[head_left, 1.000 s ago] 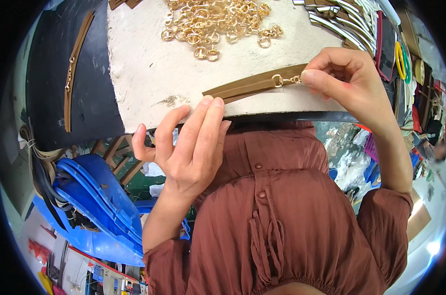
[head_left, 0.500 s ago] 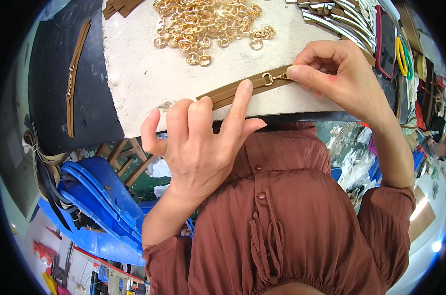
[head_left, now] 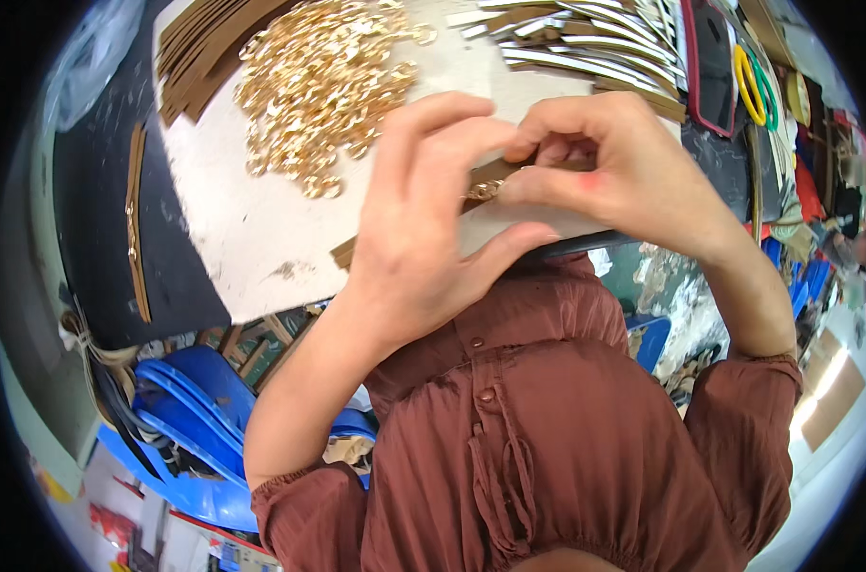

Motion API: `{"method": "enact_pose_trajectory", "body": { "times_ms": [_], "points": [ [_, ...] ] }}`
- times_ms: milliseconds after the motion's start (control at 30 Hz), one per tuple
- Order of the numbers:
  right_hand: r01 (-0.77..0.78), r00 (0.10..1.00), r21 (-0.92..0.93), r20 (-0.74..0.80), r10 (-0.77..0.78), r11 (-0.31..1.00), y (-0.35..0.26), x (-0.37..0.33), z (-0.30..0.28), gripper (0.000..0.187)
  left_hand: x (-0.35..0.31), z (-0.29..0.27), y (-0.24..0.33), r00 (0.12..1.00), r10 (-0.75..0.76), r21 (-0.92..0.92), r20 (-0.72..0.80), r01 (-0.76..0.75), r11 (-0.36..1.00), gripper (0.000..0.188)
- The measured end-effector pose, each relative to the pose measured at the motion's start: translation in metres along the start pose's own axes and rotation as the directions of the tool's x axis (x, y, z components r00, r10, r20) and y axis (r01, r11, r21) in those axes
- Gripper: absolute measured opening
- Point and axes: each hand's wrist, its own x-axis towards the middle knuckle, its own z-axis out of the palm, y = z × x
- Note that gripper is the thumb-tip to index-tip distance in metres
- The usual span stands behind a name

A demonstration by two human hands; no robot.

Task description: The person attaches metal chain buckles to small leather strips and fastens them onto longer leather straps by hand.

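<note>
My right hand is closed in a pinch, thumb against fingers, on a brown strap with gold horsebit-shaped hardware. Part of that gold fitting shows between my two hands. My left hand, slightly blurred, arches over the strap with its thumb held apart and its fingertips reaching toward the right fingers. The strap's free end sticks out to the left of the left hand. Most of the strap is hidden behind the left hand.
A heap of gold hardware lies on the pale board. Brown strips are stacked at far left, and white-edged strips at far right. A finished-looking strap rests on the black surface. A blue chair stands below left.
My left hand has moved right and up, closer to the right hand, and now covers more of the strap. The right hand keeps its pinch. The view has shifted.
</note>
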Motion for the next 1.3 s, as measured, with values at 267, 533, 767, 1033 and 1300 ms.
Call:
{"method": "enact_pose_trajectory", "body": {
  "times_ms": [267, 533, 767, 1033, 1300],
  "points": [
    [0.091, 0.96, 0.24, -0.278, -0.021, 0.967, 0.042, -0.026, -0.015, 0.011, 0.006, 0.008, 0.005, 0.996, -0.09, 0.008, 0.001, 0.09, 0.996, 0.027],
    [0.103, 0.923, 0.087, -0.379, -0.062, 0.991, 0.046, -0.023, -0.007, 0.012, 0.002, 0.012, -0.001, 0.999, -0.021, 0.07, 0.03, 0.019, 0.997, 0.034],
    [0.061, 0.941, -0.036, -0.331, -0.069, 0.998, 0.042, -0.025, -0.012, 0.009, 0.007, 0.01, 0.007, 0.979, -0.016, 0.212, 0.205, -0.029, 0.977, 0.044],
    [-0.023, 0.933, 0.327, -0.333, 0.137, 0.945, 0.056, -0.036, -0.019, 0.012, -0.002, 0.019, 0.003, 0.974, 0.136, 0.404, 0.18, -0.199, 0.893, 0.05],
    [-0.042, 0.901, 0.243, -0.41, 0.141, 0.969, 0.058, -0.031, -0.018, 0.016, -0.001, 0.02, 0.004, 0.964, 0.158, 0.44, 0.213, -0.239, 0.866, 0.047]
  ]
}}
